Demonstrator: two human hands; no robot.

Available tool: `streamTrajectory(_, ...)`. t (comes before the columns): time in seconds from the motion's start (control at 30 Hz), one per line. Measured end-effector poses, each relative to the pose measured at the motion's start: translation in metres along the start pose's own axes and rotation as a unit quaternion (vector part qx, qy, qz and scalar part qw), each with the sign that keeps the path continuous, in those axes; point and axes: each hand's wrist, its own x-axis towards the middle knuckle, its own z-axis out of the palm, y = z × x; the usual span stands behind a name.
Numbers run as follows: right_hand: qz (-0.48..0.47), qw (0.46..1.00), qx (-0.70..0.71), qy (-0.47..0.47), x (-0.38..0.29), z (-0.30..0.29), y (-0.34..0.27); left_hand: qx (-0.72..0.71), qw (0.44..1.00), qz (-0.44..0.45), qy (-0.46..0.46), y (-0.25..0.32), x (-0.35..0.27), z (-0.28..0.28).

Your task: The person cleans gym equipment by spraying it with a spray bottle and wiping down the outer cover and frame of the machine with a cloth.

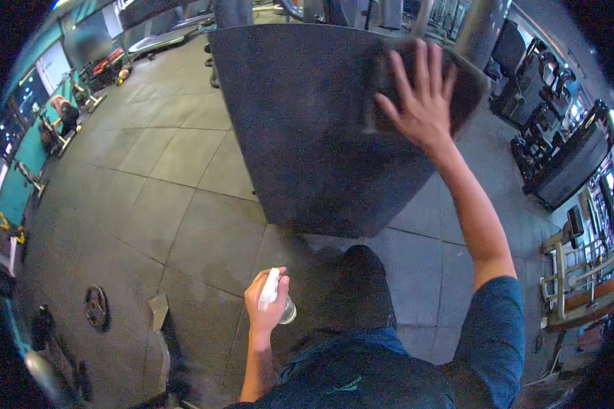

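Observation:
A large dark board or padded panel [312,128] stands in front of me, its surface finely speckled. My right hand [424,102] lies over its upper right part with the fingers spread, blurred at the tips. Around and under that hand is a darker, blurred patch; whether it is a cloth or a wet area I cannot tell. Low in the middle, my left hand [266,301] is closed around a spray bottle [288,313] with a white trigger head and a clear body. The bottle is away from the panel.
Rubber floor tiles [184,214] surround the panel. A weight plate [96,307] is at lower left, near a metal frame [158,312]. Gym machines [568,143] line the right side. A person [66,112] bends over by the far left wall, and a bench [163,41] stands farther back.

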Motion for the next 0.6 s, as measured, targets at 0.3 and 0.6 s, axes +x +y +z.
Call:
streamTrajectory(0.3,-0.103,0.991,0.083,0.035,0.172,0.06,-0.179,0.003,0.993,-0.068,0.101,0.003,-0.025,-0.008)
streamTrajectory(0.6,-0.106,0.946,0.296,0.074,0.134,0.076,-0.14,0.01,0.991,-0.073,0.111,0.022,-0.031,-0.013)
